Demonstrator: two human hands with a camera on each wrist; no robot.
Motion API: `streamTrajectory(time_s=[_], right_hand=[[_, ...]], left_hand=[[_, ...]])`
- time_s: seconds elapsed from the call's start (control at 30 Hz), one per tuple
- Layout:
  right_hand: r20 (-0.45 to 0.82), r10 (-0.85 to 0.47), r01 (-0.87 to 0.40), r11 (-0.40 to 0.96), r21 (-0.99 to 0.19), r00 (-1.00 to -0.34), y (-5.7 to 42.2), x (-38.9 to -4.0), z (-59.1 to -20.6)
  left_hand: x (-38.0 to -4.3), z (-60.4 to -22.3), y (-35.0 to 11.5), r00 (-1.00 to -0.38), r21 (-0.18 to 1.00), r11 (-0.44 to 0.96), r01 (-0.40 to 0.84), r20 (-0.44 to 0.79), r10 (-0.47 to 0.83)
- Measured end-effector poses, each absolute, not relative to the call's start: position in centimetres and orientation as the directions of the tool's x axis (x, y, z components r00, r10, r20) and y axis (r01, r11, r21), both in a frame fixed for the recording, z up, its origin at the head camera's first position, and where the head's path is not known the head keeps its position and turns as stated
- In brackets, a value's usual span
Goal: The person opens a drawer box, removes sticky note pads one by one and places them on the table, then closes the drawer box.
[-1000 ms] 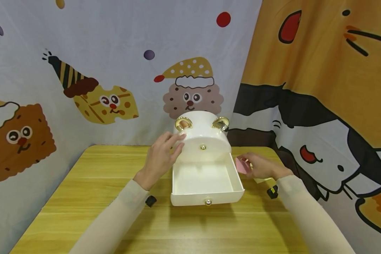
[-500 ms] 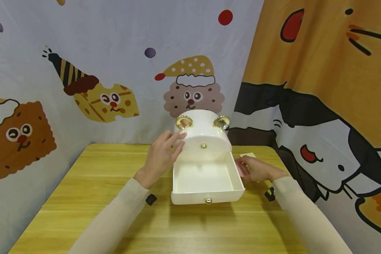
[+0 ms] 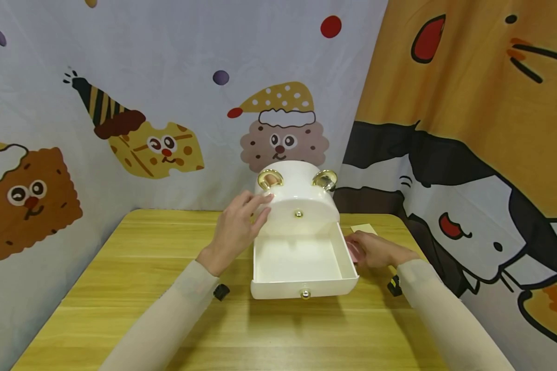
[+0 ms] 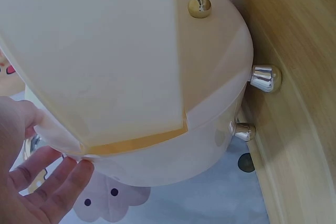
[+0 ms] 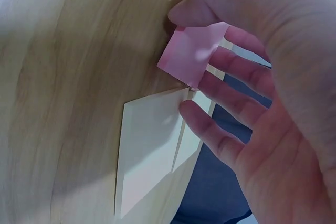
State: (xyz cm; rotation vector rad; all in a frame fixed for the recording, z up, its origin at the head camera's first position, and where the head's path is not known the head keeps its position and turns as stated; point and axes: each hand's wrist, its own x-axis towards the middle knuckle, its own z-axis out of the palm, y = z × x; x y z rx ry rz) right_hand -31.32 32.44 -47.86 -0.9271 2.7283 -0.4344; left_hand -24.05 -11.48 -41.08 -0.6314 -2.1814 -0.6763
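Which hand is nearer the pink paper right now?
Right. The right hand holds the pink paper, just right of the open drawer; the left hand is on the opposite side, at the white box's left edge.

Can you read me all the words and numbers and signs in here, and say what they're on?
There are none I can read.
White drawer box: no letters show.
Pink paper and pale yellow paper: none seen.
Cloth backdrop: just cartoon pictures and dots.
Black piece by the right sleeve: a yellow mark, too small to read.
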Motion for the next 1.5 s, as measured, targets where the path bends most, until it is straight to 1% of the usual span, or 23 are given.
streamTrajectory(time_s=[0.27,0.57,0.7,1.1,1.3,1.5], right_hand=[[-0.104,-0.639,-0.581,0.746,-0.325,-0.762,32.8,-30.8,-47.9],[-0.114,-0.615,-0.551,0.762,-0.34,-0.78,32.7,-30.5,-48.0],[-0.113,-0.612,-0.544,0.761,-0.353,-0.783,32.8,-30.7,-48.2],[-0.106,-0.616,-0.556,0.761,-0.335,-0.78,33.0,-30.9,-48.6],[-0.09,-0.623,-0.571,0.757,-0.317,-0.777,33.0,-30.6,-48.7],[-0.105,-0.599,-0.545,0.777,-0.315,-0.794,33.1,-30.2,-48.7]], left_hand=[[-23.9,-41.1,-11.4,-0.604,0.272,0.739,0.617,0.765,0.222],[-23.9,-41.3,-11.4,-0.594,0.265,0.738,0.621,0.773,0.222],[-23.9,-41.2,-11.5,-0.605,0.271,0.74,0.616,0.764,0.224],[-23.9,-41.2,-11.6,-0.622,0.282,0.742,0.608,0.75,0.224],[-23.9,-41.3,-11.6,-0.614,0.28,0.739,0.613,0.757,0.223],[-23.8,-41.3,-11.6,-0.609,0.277,0.738,0.616,0.761,0.223]])
